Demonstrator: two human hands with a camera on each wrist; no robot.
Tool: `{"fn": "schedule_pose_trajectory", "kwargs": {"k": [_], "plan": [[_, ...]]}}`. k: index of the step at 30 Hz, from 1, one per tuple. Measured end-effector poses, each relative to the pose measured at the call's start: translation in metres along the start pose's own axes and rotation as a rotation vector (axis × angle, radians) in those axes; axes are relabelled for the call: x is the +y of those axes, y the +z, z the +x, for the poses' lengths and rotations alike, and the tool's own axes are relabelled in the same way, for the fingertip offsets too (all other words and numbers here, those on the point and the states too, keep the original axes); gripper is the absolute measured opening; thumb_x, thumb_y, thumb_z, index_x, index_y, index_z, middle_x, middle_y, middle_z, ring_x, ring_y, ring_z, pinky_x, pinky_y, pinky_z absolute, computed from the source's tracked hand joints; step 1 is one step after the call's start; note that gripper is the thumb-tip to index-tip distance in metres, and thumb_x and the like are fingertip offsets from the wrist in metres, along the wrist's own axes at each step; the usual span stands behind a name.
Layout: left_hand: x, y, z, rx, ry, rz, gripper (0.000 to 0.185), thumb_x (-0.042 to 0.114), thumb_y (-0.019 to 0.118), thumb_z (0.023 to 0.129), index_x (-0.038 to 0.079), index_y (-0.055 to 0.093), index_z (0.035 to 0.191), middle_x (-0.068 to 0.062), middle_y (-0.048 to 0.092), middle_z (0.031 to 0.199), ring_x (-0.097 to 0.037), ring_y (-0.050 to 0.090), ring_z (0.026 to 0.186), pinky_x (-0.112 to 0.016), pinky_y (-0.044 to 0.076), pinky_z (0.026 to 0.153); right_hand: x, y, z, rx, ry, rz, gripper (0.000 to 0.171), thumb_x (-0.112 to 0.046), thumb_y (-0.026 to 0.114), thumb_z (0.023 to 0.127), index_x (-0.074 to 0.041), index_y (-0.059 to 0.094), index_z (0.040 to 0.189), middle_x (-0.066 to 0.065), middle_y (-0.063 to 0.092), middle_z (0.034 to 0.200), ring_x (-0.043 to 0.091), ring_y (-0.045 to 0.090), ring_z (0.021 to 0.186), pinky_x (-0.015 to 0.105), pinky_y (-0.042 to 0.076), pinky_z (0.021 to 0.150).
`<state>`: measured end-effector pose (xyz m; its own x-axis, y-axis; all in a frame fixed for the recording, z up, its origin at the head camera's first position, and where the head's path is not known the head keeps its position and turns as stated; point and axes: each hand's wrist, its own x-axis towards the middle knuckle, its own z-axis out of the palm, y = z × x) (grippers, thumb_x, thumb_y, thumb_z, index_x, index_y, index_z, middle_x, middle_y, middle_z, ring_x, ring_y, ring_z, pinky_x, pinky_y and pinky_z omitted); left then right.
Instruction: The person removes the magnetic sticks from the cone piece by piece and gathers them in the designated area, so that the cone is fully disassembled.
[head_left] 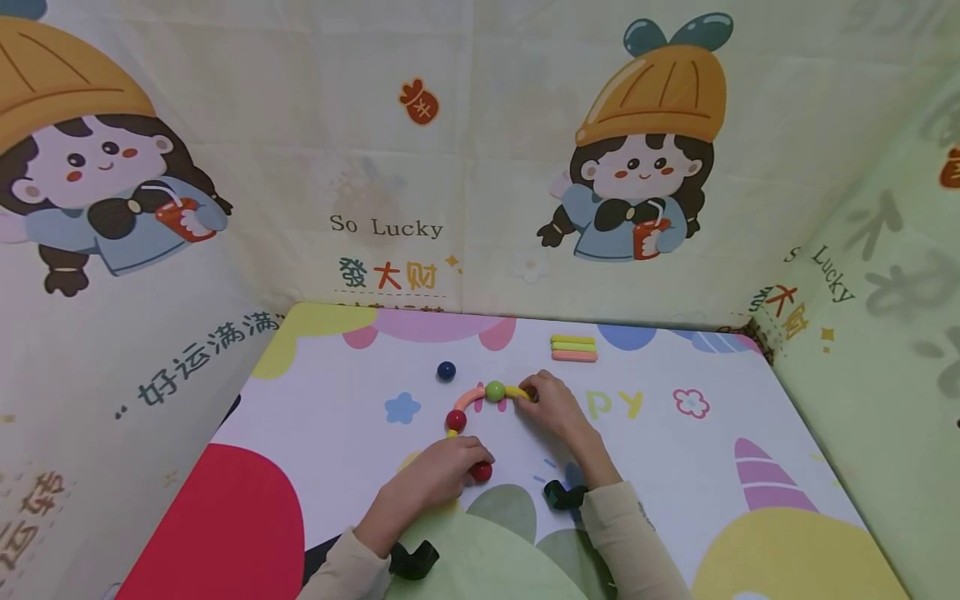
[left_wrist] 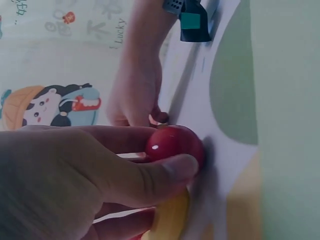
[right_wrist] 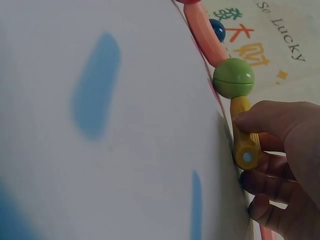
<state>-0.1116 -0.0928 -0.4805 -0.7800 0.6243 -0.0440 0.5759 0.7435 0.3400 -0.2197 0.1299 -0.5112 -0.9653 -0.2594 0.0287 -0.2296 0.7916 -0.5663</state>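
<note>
— Where's the chain of rods and balls?
— On the table (head_left: 337, 433), curving from the red ball (left_wrist: 174, 144) up past the green ball (right_wrist: 233, 78).
— And the hands?
— Left hand (head_left: 442, 473) pinches the red ball; right hand (head_left: 553, 405) grips the yellow rod (right_wrist: 244, 140). A blue ball (head_left: 446, 371) lies apart.
</note>
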Motion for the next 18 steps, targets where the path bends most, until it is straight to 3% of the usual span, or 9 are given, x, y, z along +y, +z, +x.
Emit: {"fn": "schedule_pose_trajectory", "kwargs": {"k": [12,18], "plan": [[0.0013,-0.0054,-0.0093,-0.033,-0.032,-0.029,0.032,0.0,0.07,0.087,0.017,0.073,0.115,0.004,0.069,0.107,-0.01,0.062,0.094,-0.027,0.057,0.09,0.0022,-0.0001,-0.0005,-0.005,0.001,0.01,0.026,-0.022,0.074,0.09,-0.008,0.073,0.111,0.003,0.061,0.094,0.016,0.054,0.083,0.032,0.053,0.081],[0.0021,-0.0076,-0.0098,-0.041,-0.026,-0.048,0.032,0.008,0.076,0.085,0.016,0.072,0.116,0.003,0.069,0.109,-0.01,0.062,0.095,-0.027,0.057,0.089,0.0032,-0.0001,-0.0005,-0.013,0.01,0.021,0.026,-0.022,0.074,0.09,-0.007,0.073,0.112,0.004,0.06,0.094,0.016,0.053,0.083,0.031,0.052,0.081]]}}
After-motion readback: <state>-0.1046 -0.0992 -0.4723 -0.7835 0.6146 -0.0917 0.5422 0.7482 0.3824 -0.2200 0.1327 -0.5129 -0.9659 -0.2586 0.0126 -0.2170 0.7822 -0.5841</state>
